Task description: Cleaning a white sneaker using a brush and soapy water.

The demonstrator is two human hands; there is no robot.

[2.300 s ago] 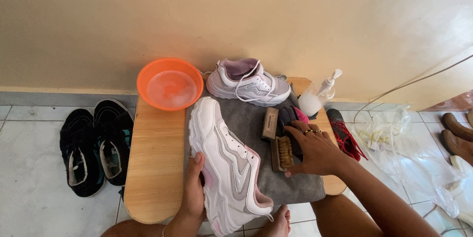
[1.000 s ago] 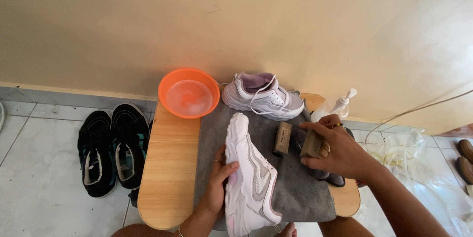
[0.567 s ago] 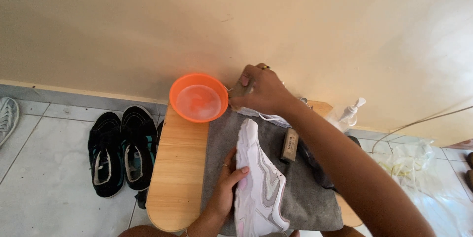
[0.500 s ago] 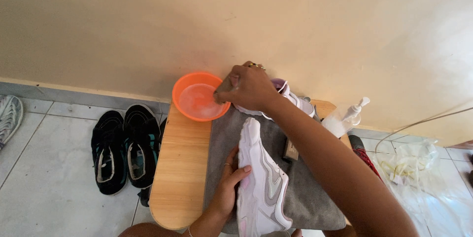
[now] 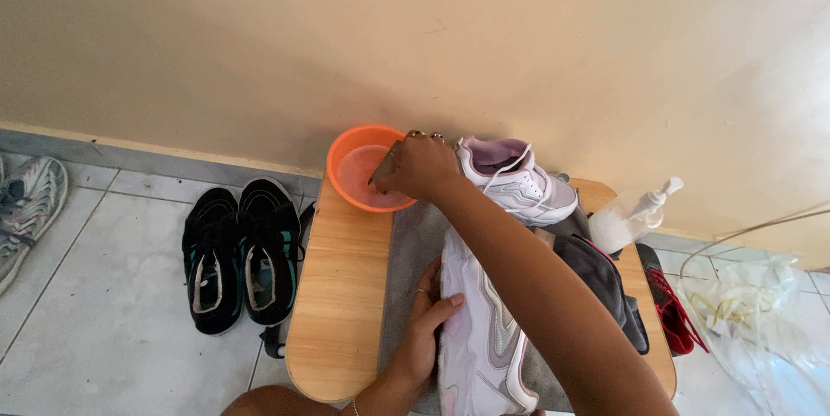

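Right hand (image 5: 421, 165): grip closed on brush (image 5: 382, 169) over orange bowl (image 5: 350, 156). Left hand (image 5: 427, 321): grip flat, steadying white shoe (image 5: 484, 338) on table (image 5: 341, 295).

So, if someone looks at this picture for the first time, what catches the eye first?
Probably the bright orange basin at the far end of the wooden table, with the right hand reaching over its rim and gripping something small. Next comes the white sneaker lying on a grey cloth, steadied by the left hand. A pair of black shoes stands on the tiled floor at the left.
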